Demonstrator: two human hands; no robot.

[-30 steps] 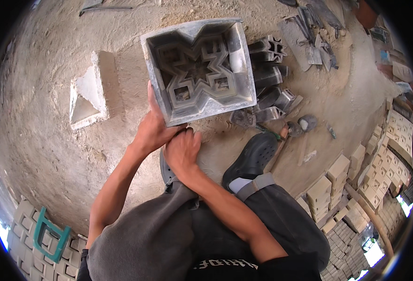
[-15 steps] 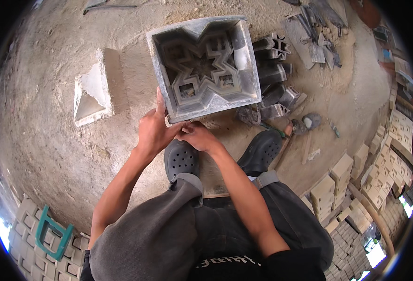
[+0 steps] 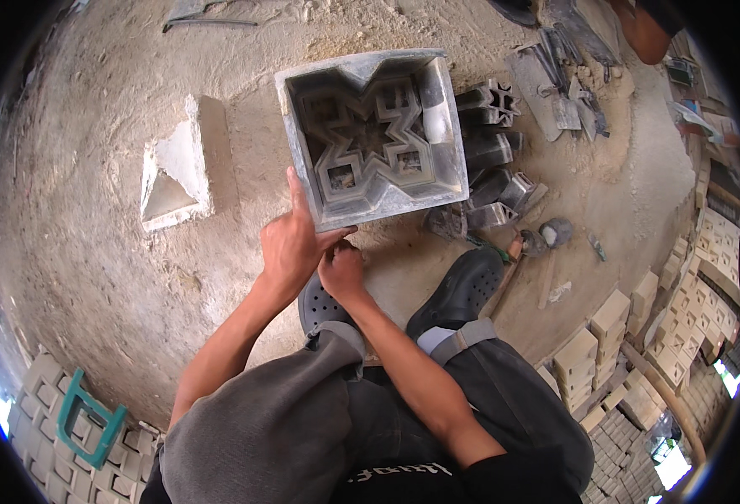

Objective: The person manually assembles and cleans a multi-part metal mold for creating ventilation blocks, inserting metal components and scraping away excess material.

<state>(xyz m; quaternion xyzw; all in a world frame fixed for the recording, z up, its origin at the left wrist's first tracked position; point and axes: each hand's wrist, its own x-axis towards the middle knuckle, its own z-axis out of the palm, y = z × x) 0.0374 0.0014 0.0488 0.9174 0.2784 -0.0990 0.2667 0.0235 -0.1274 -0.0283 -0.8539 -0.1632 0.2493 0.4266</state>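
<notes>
Square grey mould, open face up. Left hand grips its near edge; right hand curled beneath the near rim.

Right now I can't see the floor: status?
Left hand gripping grey mould edge. Right hand under its near corner. Metal inserts beside it.

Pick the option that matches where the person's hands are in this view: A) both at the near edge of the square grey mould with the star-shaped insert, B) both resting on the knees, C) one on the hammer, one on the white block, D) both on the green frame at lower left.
A: the left hand grips the near left edge of the grey mould, and the right hand sits just under its near rim.
</notes>
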